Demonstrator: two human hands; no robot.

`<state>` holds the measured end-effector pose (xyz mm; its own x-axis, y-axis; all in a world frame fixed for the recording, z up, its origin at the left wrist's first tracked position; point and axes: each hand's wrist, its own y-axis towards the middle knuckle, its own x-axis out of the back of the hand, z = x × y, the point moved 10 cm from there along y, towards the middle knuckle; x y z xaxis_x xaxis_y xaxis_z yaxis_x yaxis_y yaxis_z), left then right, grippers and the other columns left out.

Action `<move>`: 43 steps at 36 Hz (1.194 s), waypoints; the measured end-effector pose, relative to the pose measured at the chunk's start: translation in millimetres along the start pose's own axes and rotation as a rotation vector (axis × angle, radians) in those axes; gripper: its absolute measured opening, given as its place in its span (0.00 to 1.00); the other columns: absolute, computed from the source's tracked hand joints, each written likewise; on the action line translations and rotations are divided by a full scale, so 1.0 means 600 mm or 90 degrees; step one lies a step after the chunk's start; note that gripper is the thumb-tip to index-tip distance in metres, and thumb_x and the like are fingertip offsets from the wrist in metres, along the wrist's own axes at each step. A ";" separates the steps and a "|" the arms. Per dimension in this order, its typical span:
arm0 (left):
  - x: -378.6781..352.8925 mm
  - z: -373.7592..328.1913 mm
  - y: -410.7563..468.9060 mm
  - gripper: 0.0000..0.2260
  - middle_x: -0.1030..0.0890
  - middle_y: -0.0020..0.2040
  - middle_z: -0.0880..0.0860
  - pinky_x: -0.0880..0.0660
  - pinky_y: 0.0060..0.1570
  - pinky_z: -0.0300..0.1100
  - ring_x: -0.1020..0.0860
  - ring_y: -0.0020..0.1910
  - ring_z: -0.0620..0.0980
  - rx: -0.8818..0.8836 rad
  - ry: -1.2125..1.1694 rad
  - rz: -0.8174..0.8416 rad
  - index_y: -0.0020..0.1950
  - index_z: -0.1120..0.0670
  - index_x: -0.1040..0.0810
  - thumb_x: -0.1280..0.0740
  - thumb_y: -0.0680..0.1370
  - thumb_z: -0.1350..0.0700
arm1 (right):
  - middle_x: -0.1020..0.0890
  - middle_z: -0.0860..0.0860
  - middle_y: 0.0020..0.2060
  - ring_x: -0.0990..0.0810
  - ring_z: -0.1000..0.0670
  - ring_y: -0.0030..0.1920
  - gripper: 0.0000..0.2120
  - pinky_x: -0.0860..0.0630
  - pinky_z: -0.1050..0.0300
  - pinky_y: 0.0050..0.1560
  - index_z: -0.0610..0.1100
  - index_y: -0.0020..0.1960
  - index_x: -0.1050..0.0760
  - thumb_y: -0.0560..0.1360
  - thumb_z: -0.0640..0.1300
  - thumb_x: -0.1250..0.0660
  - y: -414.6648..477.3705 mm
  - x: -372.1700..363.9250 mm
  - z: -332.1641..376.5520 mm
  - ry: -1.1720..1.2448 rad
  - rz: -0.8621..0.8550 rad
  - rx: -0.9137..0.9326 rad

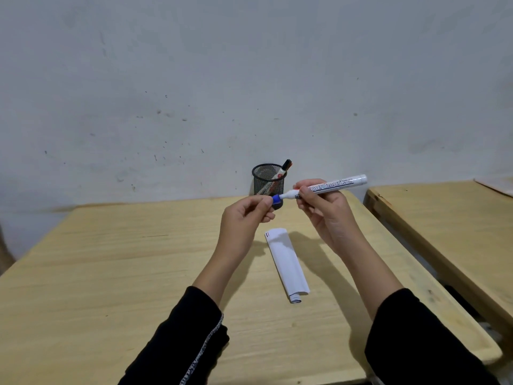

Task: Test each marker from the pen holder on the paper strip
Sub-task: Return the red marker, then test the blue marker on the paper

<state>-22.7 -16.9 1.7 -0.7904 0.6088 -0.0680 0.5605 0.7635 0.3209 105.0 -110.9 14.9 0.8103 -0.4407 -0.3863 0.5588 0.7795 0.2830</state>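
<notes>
My right hand [322,207] grips the barrel of a white board marker [337,184], held level above the table. My left hand [247,215] pinches the marker's blue cap [276,199] at its left end; the cap sits on or right at the tip. Below the hands a white paper strip [287,263] lies on the wooden table [125,268], with short red and dark marks at its far end and a curled near end. A black mesh pen holder [268,182] stands behind, by the wall, with a black-capped marker [283,169] leaning inside.
A second wooden table [444,218] stands to the right across a narrow gap. A grey wall [249,79] rises directly behind the pen holder. Both forearms wear black sleeves.
</notes>
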 end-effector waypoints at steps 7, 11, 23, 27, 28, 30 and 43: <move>0.053 0.064 0.013 0.02 0.21 0.37 0.55 0.23 0.44 0.37 0.23 0.35 0.47 0.103 0.148 -0.012 0.42 0.57 0.18 0.31 0.74 0.60 | 0.23 0.49 0.35 0.25 0.57 0.31 0.04 0.25 0.69 0.36 0.39 0.43 0.25 0.75 0.35 0.37 0.002 0.053 0.004 0.055 -0.103 0.007; 0.081 0.097 0.017 0.02 0.25 0.34 0.52 0.32 0.30 0.27 0.28 0.33 0.46 0.124 0.310 -0.019 0.40 0.56 0.19 0.31 0.72 0.62 | 0.24 0.49 0.34 0.25 0.57 0.30 0.03 0.25 0.69 0.35 0.39 0.43 0.24 0.74 0.35 0.36 0.000 0.074 -0.019 0.045 -0.143 -0.016; 0.064 0.143 0.044 0.04 0.24 0.37 0.52 0.33 0.32 0.35 0.28 0.32 0.45 0.145 0.553 0.102 0.41 0.59 0.20 0.34 0.71 0.62 | 0.23 0.48 0.34 0.24 0.57 0.30 0.04 0.24 0.68 0.34 0.40 0.42 0.24 0.74 0.35 0.35 0.005 0.086 -0.074 0.007 -0.168 -0.062; 0.055 0.153 0.051 0.05 0.23 0.41 0.54 0.32 0.34 0.36 0.27 0.38 0.50 0.135 0.595 0.140 0.44 0.59 0.20 0.32 0.72 0.59 | 0.23 0.48 0.34 0.24 0.57 0.30 0.03 0.24 0.68 0.34 0.40 0.43 0.24 0.74 0.35 0.35 0.009 0.087 -0.082 -0.007 -0.167 -0.072; 0.055 0.155 0.051 0.06 0.24 0.41 0.53 0.32 0.34 0.37 0.26 0.39 0.50 0.130 0.600 0.138 0.44 0.59 0.20 0.31 0.72 0.57 | 0.23 0.48 0.34 0.24 0.57 0.30 0.03 0.24 0.68 0.34 0.40 0.43 0.23 0.74 0.35 0.35 0.010 0.088 -0.083 -0.007 -0.171 -0.073; 0.055 0.148 0.048 0.12 0.26 0.46 0.52 0.32 0.38 0.37 0.27 0.43 0.49 0.100 0.602 0.110 0.50 0.58 0.21 0.30 0.73 0.52 | 0.23 0.48 0.34 0.24 0.56 0.30 0.03 0.24 0.67 0.35 0.39 0.43 0.23 0.74 0.35 0.35 0.011 0.093 -0.085 -0.011 -0.177 -0.076; -0.052 0.110 -0.057 0.13 0.22 0.51 0.46 0.27 0.53 0.44 0.27 0.57 0.44 -0.089 0.596 0.264 0.45 0.55 0.25 0.42 0.79 0.48 | 0.24 0.49 0.31 0.25 0.56 0.27 0.02 0.25 0.67 0.31 0.40 0.43 0.25 0.74 0.39 0.33 0.037 0.095 -0.134 -0.044 -0.223 -0.108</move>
<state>-1.0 -48.1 -69.4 -0.4504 0.3616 0.8163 0.8465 0.4635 0.2618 149.5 -82.9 -71.2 0.5885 -0.7179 -0.3720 0.7714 0.6363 -0.0076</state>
